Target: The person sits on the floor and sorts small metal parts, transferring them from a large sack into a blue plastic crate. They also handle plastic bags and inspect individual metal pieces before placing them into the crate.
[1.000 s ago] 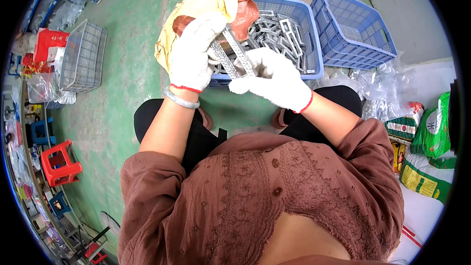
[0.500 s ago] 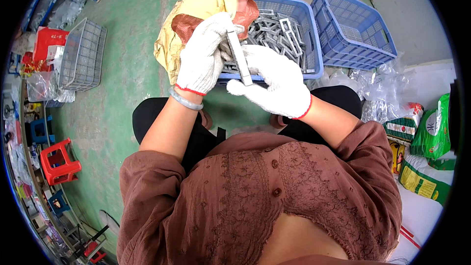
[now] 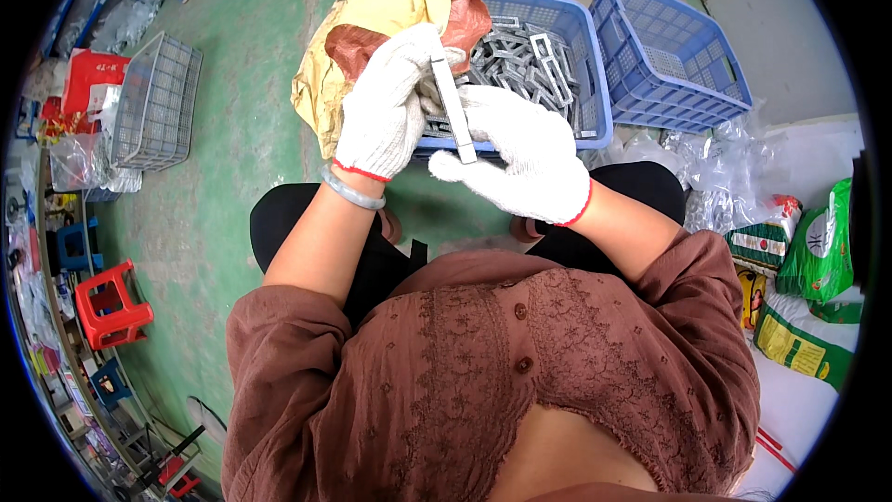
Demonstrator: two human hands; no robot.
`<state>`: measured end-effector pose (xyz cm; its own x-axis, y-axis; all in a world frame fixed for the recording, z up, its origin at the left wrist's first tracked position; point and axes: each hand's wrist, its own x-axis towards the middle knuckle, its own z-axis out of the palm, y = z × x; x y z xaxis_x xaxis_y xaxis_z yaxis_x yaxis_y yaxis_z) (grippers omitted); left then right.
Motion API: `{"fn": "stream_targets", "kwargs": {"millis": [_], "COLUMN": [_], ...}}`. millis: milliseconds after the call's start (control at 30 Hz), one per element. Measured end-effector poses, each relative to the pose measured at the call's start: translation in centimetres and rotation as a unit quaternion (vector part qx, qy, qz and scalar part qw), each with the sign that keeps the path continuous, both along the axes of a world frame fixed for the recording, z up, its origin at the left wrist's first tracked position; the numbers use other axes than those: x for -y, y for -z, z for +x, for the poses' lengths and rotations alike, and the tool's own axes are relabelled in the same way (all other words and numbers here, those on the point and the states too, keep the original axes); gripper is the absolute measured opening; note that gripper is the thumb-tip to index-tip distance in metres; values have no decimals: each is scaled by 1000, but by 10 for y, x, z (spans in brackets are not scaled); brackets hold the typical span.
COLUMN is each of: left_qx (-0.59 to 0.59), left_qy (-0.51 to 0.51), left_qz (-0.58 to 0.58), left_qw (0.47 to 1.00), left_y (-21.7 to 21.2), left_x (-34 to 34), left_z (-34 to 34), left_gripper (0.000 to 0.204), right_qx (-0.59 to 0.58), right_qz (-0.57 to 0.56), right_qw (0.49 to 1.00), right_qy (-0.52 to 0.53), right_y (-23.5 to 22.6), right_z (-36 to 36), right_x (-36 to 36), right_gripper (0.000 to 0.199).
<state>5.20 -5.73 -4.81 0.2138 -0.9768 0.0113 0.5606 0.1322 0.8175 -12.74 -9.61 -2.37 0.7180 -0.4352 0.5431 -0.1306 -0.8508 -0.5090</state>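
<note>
You hold a flat grey metal bar [image 3: 454, 112] upright between your two white-gloved hands, above your lap. Your left hand [image 3: 386, 107] grips its upper part; your right hand [image 3: 520, 153] clasps its lower end. Just beyond, a blue basket [image 3: 595, 84] holds many grey metal frames [image 3: 525, 60]. A yellow and brown cloth [image 3: 372, 19] drapes its left rim. Farther right sits a second blue basket [image 3: 664, 56].

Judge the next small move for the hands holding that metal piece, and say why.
Probably set the metal piece aside or back with the others: both gloved hands, the left hand and the right hand, hold it edge-on above the blue basket of similar metal frames, while the second blue basket alongside looks empty.
</note>
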Motion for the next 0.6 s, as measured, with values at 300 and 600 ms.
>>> {"fn": "stream_targets", "kwargs": {"millis": [300,600], "left_qx": [-88,-95], "left_qy": [22,30], "left_qz": [43,59], "left_qw": [995,993], "left_y": [1,3], "left_x": [1,3], "left_z": [-6,-10], "left_gripper": [32,34], "right_qx": [-44,-37], "right_qz": [129,124], "right_qw": [991,991], "right_qy": [18,23], "right_y": [-6,-4], "right_z": [-9,-11], "right_x": [-1,2], "right_gripper": [46,41]}}
